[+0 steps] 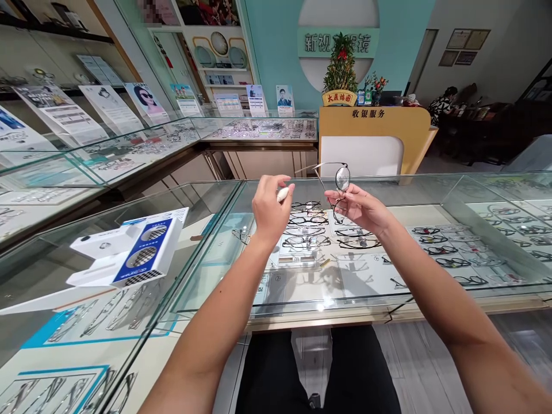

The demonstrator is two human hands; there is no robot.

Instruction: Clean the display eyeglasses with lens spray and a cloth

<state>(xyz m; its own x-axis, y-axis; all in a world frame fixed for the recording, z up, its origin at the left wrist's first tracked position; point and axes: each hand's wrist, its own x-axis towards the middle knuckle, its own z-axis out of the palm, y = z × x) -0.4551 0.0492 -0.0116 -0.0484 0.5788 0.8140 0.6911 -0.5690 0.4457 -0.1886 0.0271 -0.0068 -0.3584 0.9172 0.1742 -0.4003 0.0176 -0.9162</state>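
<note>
Above the glass counter, my right hand (364,208) is closed on a pair of eyeglasses (342,177). They have thin dark round rims and slim temple arms; the frame stands turned on edge, one lens up and the other partly behind the fingers. The temples reach left toward my other hand. My left hand (269,207) pinches a small white wad (283,194) between thumb and fingers; its material is hard to make out. A gap separates the wad from the eyeglasses. Beneath both hands, several eyeglass frames (308,220) lie in rows inside the counter.
A glass display counter (319,305) runs across in front of me. On the left glass top stands a blue and white cardboard display box (144,253). More cases with printed cards line the far left. A yellow cashier desk (418,123) stands beyond; a person (444,106) is at the far right.
</note>
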